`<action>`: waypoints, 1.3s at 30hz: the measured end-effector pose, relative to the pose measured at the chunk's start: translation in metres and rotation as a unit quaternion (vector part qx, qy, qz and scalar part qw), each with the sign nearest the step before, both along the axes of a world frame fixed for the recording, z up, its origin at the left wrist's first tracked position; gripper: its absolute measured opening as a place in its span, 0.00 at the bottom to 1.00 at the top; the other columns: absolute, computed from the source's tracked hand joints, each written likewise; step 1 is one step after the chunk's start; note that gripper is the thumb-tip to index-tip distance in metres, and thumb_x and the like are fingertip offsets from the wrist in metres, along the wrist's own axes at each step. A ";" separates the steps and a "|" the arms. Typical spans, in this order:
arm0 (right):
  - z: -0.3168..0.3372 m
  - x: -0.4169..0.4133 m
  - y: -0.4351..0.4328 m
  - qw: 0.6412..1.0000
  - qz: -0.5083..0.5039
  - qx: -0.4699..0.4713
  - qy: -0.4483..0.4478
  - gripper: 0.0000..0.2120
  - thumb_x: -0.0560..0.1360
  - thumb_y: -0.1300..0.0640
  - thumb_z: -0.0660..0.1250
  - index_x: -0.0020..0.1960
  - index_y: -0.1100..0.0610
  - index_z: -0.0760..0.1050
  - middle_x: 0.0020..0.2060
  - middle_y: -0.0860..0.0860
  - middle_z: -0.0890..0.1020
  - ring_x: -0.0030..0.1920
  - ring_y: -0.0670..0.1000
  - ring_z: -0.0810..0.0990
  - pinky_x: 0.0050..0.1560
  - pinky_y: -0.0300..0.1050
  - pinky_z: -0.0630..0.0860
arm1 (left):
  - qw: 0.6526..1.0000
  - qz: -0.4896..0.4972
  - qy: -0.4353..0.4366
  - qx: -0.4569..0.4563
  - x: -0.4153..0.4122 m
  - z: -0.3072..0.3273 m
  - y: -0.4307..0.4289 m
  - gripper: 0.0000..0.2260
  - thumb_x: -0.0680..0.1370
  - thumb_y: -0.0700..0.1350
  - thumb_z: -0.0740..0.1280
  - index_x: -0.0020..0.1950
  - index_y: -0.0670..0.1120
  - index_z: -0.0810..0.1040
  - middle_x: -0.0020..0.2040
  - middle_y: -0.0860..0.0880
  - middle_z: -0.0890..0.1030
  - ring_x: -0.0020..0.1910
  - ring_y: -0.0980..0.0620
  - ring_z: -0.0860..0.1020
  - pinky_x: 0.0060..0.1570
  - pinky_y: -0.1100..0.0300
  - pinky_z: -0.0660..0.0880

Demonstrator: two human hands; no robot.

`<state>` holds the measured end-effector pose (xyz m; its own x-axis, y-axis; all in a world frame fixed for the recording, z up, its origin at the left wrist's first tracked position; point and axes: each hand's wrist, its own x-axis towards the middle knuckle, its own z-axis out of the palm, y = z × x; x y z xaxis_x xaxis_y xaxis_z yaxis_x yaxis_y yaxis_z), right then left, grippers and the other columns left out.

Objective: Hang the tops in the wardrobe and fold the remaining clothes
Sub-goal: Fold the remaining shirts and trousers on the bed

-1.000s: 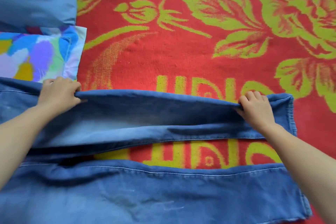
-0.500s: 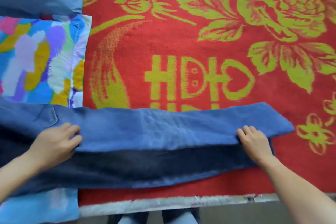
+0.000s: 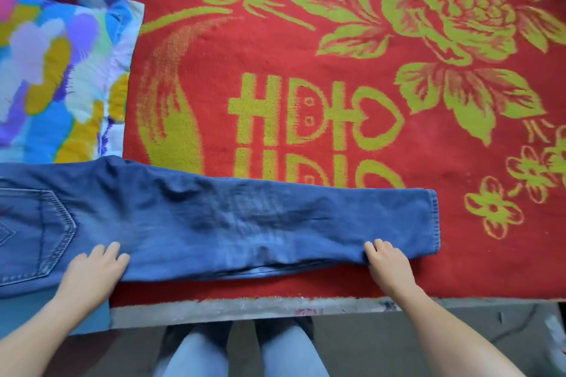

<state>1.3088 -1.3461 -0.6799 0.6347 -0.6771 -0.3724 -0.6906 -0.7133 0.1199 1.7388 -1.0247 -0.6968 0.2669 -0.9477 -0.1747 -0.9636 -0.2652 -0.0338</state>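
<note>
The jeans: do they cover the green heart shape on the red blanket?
No, the jeans lie nearer the person, and the whole heart shows on the red blanket.

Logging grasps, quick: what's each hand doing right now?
Left hand: fingers curled on the near edge of the jeans, gripping it.
Right hand: gripping the same edge near the hem.
</note>
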 end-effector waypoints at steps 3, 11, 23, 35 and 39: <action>0.004 0.010 0.000 0.986 -0.002 0.066 0.156 0.14 0.67 0.64 0.65 0.52 0.58 0.70 0.47 0.55 0.75 0.49 0.58 0.76 0.43 0.51 0.73 | 0.999 0.043 -0.022 -0.023 -0.013 0.005 -0.002 0.09 0.63 0.37 0.52 0.27 0.38 0.70 0.29 0.39 0.67 0.25 0.42 0.71 0.24 0.56 0.67; -0.002 0.109 0.015 0.995 0.055 0.082 0.026 0.23 0.34 0.65 0.79 0.23 0.58 0.70 0.19 0.52 0.71 0.19 0.54 0.72 0.24 0.41 0.55 | 0.994 0.088 -0.044 0.041 -0.009 0.015 0.018 0.22 0.42 0.29 0.73 0.34 0.38 0.75 0.32 0.39 0.70 0.30 0.41 0.72 0.31 0.52 0.63; 0.020 0.382 0.239 0.935 0.266 0.211 -0.102 0.23 0.58 0.48 0.66 0.52 0.52 0.75 0.42 0.53 0.80 0.37 0.54 0.79 0.29 0.41 0.72 | 0.864 0.482 -0.031 -0.141 0.136 0.084 0.103 0.22 0.74 0.51 0.64 0.65 0.42 0.70 0.65 0.34 0.69 0.65 0.35 0.66 0.58 0.40 0.62; 0.013 0.413 0.282 0.937 0.242 0.245 -0.063 0.31 0.71 0.41 0.51 0.73 0.48 0.59 0.67 0.60 0.71 0.63 0.56 0.74 0.52 0.45 0.75 | 0.770 0.621 0.106 -0.102 0.211 0.086 0.144 0.17 0.75 0.46 0.70 0.62 0.44 0.76 0.59 0.36 0.75 0.59 0.35 0.72 0.58 0.42 0.67; 0.014 0.389 0.263 0.936 0.199 0.292 0.002 0.33 0.73 0.35 0.43 0.76 0.43 0.46 0.77 0.54 0.48 0.75 0.53 0.50 0.69 0.51 0.58 | 0.798 0.588 0.047 -0.123 0.177 0.075 0.114 0.27 0.72 0.41 0.71 0.69 0.41 0.67 0.68 0.33 0.64 0.67 0.33 0.61 0.61 0.38 0.59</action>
<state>1.6982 -1.0826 -0.6663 0.7914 -0.0686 -0.6075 -0.3569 -0.8586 -0.3680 1.9162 -0.9102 -0.6221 0.9939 -0.0596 -0.0931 -0.0383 -0.9757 0.2159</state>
